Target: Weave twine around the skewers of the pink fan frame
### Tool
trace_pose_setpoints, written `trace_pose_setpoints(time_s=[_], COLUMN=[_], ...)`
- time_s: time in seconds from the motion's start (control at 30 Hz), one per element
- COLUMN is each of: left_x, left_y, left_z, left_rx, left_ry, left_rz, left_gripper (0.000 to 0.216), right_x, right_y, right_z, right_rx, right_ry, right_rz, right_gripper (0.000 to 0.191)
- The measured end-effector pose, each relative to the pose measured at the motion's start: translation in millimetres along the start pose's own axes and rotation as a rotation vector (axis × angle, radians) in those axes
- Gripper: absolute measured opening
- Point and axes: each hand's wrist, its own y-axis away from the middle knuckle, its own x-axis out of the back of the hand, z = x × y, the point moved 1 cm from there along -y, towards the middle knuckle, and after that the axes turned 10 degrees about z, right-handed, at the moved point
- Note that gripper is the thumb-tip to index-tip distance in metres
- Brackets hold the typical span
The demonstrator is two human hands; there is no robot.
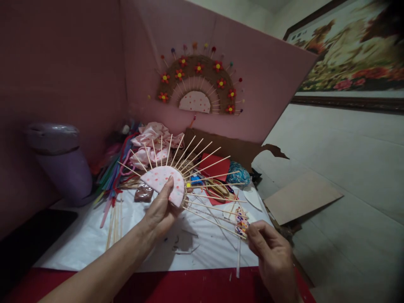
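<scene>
At the far left a lilac jug (61, 162) stands against the pink board (252, 75), and beside it a sheaf of coloured pipe cleaners (110, 176) slants down onto the white sheet (94, 240) that covers the table.

The left hand (159, 212) holds a half-made fan (166, 181) up above the sheet, thumb laid flat over the pink dotted half-disc and the other fingers hidden behind it. Thin wooden sticks (202, 153) spread out from that disc like rays. It looks very light, and the sticks look thin enough to bend or snap if pressed sideways, so the padded disc at the hub seems the safest place to hold it, as the hand does now. The left forearm reaches in from the lower left, wrist fairly straight, palm turned toward the work.

Behind the fan lie crumpled pink cloth (156, 134), a torn brown card (233, 147), a red sheet (214, 166) and a ball of teal yarn (238, 173). A finished fan (197, 86) with red flowers hangs on the board above.

The right hand (273, 256) comes in low from the right, fingers curled together and pinching the tip of the lowest stick, just beside a small patterned scrap (241, 221). Further right a flat cardboard piece (303, 198) lies on the pale floor.
</scene>
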Motion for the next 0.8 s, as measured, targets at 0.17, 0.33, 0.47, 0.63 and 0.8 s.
trace_pose_setpoints(time_s=[0.17,0.33,0.47,0.63,0.8], left_x=[0.3,2.1,0.5,-4.7,-7.8], left_y=[-2.5,-3.9,2.6,13.4,18.8], left_z=[-0.7,-0.7,-1.0,-0.6,-1.1], left_rx=[0.004,0.036,0.088,0.068,0.059], left_ry=[-0.003,-0.009,-0.056,-0.156,-0.282], left_rz=[0.018,-0.004,-0.059,-0.077,-0.152], left_gripper=[0.014,0.013,0.015,0.023,0.037], right_x=[-1.8,-51.6,-77.3,-85.3,-93.1], right_y=[31.2,66.5,68.2,55.8,58.2], right_z=[-5.5,28.0,37.7,37.5,37.6], right_rx=[0.72,1.041,1.258,1.159,0.961], right_ry=[0.5,0.443,0.464,0.492,0.491], right_rz=[-0.144,-0.457,-0.619,-0.781,-1.082], right_gripper=[0.011,0.05,0.035,0.023,0.007])
